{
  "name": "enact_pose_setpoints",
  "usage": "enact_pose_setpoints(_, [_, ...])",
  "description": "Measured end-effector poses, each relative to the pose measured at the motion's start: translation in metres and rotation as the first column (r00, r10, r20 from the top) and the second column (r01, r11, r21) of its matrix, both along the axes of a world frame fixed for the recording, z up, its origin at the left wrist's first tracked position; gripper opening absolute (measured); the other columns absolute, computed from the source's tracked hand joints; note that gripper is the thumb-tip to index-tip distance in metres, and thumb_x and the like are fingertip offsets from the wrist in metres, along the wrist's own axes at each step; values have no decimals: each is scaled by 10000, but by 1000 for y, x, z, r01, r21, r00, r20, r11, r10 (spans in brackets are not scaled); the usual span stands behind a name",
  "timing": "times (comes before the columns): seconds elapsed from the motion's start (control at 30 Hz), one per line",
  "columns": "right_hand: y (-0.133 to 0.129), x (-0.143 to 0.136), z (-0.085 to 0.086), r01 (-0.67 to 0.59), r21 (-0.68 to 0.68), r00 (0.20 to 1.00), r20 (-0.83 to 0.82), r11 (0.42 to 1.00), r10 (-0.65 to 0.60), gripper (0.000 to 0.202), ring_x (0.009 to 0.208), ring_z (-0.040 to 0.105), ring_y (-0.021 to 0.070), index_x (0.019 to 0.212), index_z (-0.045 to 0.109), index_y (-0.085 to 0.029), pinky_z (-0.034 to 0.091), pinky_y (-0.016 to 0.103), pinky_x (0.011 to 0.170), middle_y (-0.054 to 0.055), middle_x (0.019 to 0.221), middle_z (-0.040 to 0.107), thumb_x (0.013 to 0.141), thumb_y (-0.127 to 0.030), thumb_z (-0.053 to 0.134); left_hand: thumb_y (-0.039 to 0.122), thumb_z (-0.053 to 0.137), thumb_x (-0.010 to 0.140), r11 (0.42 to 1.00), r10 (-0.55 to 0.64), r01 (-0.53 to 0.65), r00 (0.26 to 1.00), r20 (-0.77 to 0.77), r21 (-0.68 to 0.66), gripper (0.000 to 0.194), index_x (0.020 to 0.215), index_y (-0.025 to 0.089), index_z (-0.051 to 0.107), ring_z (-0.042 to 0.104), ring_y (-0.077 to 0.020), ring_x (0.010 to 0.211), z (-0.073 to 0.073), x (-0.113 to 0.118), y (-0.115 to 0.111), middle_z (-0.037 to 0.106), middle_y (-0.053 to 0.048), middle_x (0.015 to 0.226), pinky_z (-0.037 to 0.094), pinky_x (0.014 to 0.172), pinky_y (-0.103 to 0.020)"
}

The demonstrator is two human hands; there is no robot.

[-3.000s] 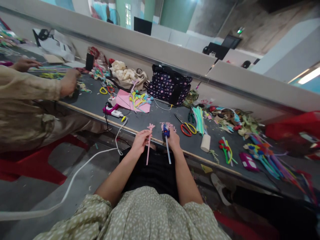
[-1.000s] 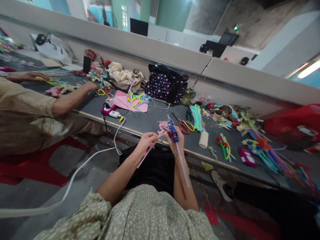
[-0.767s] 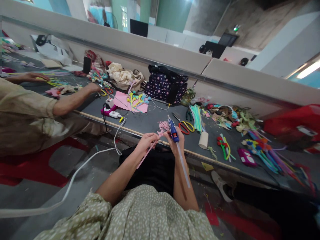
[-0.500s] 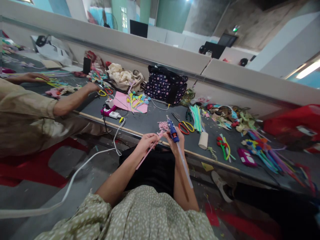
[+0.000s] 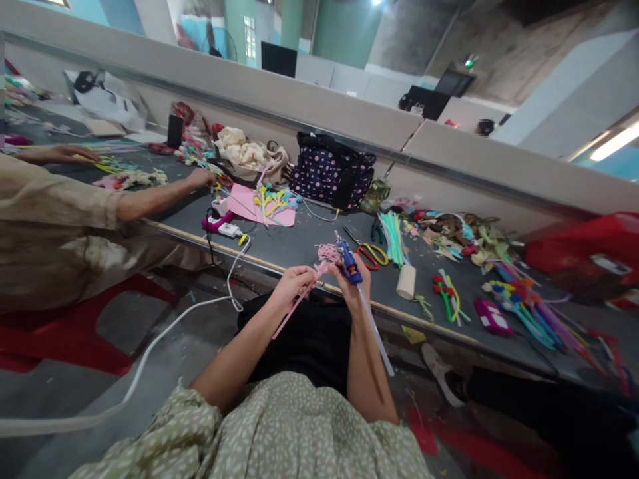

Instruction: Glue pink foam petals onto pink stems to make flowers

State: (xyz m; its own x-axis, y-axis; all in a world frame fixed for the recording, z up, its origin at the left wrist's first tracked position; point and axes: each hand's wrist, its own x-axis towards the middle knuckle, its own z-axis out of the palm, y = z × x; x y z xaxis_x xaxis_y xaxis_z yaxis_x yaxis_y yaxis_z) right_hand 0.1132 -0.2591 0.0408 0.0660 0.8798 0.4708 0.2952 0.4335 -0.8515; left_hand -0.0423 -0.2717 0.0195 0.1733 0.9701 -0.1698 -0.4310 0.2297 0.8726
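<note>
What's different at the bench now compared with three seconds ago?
The pink stem in the left hand has gone from upright to slanting, its top brought close to the right hand. The blue glue gun in that hand has tilted, its clear stick swinging out rightward. A co-worker's nearer hand has moved right, toward the pink sheet. Both working hands kept their hold; the polka-dot bag stayed put.

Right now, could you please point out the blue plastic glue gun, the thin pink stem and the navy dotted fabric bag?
Blue plastic glue gun [image 5: 350, 265], head view: middle of its body.
Thin pink stem [image 5: 290, 313], head view: its straight lower length.
Navy dotted fabric bag [image 5: 319, 174], head view: its front.
</note>
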Motion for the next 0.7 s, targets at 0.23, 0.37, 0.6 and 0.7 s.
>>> enact_pose_setpoints(0.23, [-1,0,3,-6,-19,999,-34,1000,5,156,671,553,146,813,635,-213,455,274,690,-17,738,617,724,-310,720,290,721,635,1000,-16,16,1000,-9,9,172,655,152,619,385,-43,375,2,-1,-2,502,41,496,308,396,-176])
enact_pose_setpoints(0.37, [-2,-1,2,-17,-27,1000,-25,999,16,149,676,563,148,830,637,-215,454,273,680,-14,746,617,736,-304,711,297,726,644,999,-24,23,1000,14,27,180,661,153,620,378,-39,384,0,-1,-2,503,40,507,321,408,-176])
enact_pose_setpoints(0.6, [-3,-2,4,-14,-13,1000,-15,1000,14,130,675,550,143,821,634,-211,442,270,677,-16,742,603,750,-298,700,311,735,669,998,-37,35,999,33,57,197,673,148,625,372,-32,388,-2,0,-2,499,40,512,310,410,-169])
enact_pose_setpoints(0.7, [-5,-3,7,-10,-4,1000,-10,1000,10,134,662,544,138,824,632,-210,441,266,669,-19,736,602,755,-303,699,310,740,660,998,-28,26,999,40,51,202,667,149,618,375,-33,386,-2,0,-1,501,40,514,320,413,-173])
